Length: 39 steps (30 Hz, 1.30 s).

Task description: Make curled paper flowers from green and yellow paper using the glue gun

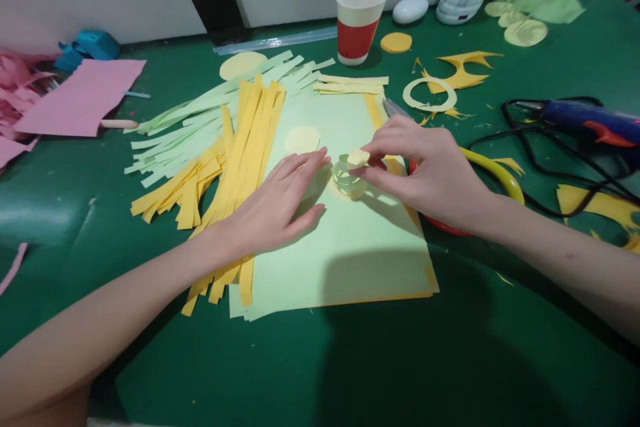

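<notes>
My right hand pinches a small pale yellow paper piece between thumb and fingertips. Just below it, a little structure of looped pale green paper strips stands over a pale yellow disc. My left hand lies with fingers stretched out and thumb apart, its fingertips just left of the loops. Beneath both is a stack of light green paper sheets. A pale yellow paper circle rests beyond my left fingers. Long yellow paper strips pass under my left wrist.
Scissors with yellow and red handles lie partly under my right hand. A blue glue gun and its black cord are at right. A paper cup stands at the back. Green strips and pink paper lie left.
</notes>
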Tool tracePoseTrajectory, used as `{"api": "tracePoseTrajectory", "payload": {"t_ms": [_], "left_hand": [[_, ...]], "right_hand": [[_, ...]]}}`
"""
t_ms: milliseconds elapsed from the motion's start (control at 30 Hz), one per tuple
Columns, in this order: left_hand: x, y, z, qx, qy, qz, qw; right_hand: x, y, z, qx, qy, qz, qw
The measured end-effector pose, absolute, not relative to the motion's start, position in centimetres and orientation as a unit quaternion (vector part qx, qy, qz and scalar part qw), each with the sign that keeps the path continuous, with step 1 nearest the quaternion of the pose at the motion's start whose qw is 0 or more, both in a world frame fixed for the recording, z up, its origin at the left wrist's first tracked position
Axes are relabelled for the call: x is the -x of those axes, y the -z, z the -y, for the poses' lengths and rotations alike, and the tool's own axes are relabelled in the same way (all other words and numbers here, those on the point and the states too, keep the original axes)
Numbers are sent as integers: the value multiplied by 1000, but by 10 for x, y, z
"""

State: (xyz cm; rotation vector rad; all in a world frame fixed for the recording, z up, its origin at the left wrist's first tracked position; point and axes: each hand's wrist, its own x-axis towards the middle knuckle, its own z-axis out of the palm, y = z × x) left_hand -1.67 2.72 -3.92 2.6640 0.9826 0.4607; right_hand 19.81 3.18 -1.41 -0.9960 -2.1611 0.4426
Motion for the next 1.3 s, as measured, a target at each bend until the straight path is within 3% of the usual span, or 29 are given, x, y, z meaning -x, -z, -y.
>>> {"api": "tracePoseTrajectory", "payload": {"t_ms": [1300], "left_hand": [[17,40,-28,-936,-126,-317,87]], "right_hand": [[-198,14,-32,384,-167,839,347]]}}
